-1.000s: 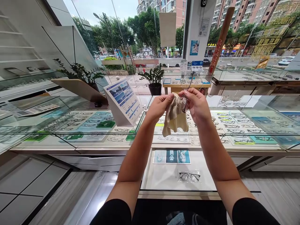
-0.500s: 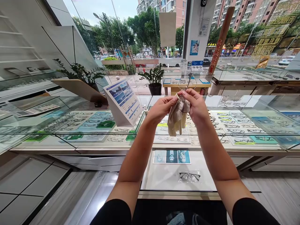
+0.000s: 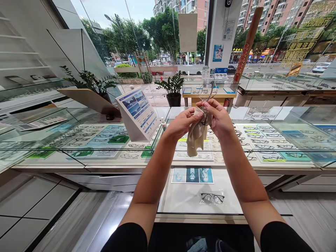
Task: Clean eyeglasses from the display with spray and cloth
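1. Head view: the left hand (image 3: pixel 181 123) and the right hand (image 3: pixel 219 117) are raised close together over the long glass-topped display counter (image 3: pixel 147 166).
2. The right hand is clamped on the thin-framed eyeglasses with a slim dark temple arm (image 3: pixel 211 90), pinching them between thumb and fingers.
3. Part of the eyeglasses rises above the right fingertips; the lower part lies between the two hands, largely covered by cloth and fingers, so the lens there is hard to make out.
4. The left hand is closed on the soft beige fabric cloth (image 3: pixel 195 139), its thumb on the near side. Folds of the cloth hang below the fingers, and its upper part is against the eyeglasses, just left of the right hand.
5. Just beyond the left wrist stands a small white plastic bottle (image 3: pixel 163 124), with a white, blue-printed tent-shaped card (image 3: pixel 139 117) to its left.
6. Below the hands, well apart from them, black-rimmed spectacles in a clear plastic sleeve (image 3: pixel 212 198) lie near a teal-and-white three-portrait photo strip (image 3: pixel 192 175).
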`<state>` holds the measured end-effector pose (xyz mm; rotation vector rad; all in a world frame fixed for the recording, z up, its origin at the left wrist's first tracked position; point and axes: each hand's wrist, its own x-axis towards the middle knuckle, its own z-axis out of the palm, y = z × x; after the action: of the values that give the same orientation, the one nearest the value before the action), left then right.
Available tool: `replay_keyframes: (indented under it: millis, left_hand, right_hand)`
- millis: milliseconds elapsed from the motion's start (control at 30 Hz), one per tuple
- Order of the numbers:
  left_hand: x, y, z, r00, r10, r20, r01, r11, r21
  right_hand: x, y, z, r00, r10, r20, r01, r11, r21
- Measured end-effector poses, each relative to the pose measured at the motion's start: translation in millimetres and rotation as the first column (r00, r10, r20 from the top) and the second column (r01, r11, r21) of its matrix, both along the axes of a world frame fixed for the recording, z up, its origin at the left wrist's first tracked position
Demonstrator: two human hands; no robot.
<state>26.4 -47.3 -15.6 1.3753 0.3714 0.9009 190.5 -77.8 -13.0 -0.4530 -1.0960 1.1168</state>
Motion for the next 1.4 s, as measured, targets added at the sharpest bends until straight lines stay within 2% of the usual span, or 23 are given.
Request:
replay_keyframes:
  millis: [267, 433, 633, 833, 1133, 1400]
  left_hand:
    - [0.3, -0.3, 1.4, 0.999, -0.045, -0.023, 0.046, 0.998, 0.043]
    - [-2.6, 0.3, 1.9, 0.997, -0.062, -0.041, 0.063, 0.998, 0.026]
    - [-1.3, -1.5, 1.3, 0.999, -0.031, -0.013, 0.031, 0.999, 0.018]
    - [2.2, -3.6, 1.3, 0.998, -0.06, 0.015, 0.06, 0.998, 0.033]
    - [6.1, -1.4, -0.8, 0.999, 0.004, 0.039, -0.007, 0.997, 0.078]
    - [6.0, 0.0, -0.6, 1.0, -0.02, -0.018, 0.021, 0.998, 0.06]
  right_hand:
    - [3.6, 2.6, -1.0, 1.0, -0.003, 0.015, 0.003, 1.0, 0.008]
    - [4.4, 3.3, -0.7, 1.0, 0.012, 0.019, -0.012, 1.0, 0.011]
    - [2.4, 4.8, -1.5, 0.999, 0.03, -0.016, -0.029, 0.999, 0.012]
    - [5.0, 6.0, -2.5, 0.999, 0.034, 0.003, -0.034, 0.999, 0.015]
    - [4.9, 4.8, -1.2, 0.994, 0.084, -0.069, -0.082, 0.996, 0.024]
    - [5.9, 8.0, -4.0, 0.994, 0.084, -0.066, -0.081, 0.995, 0.05]
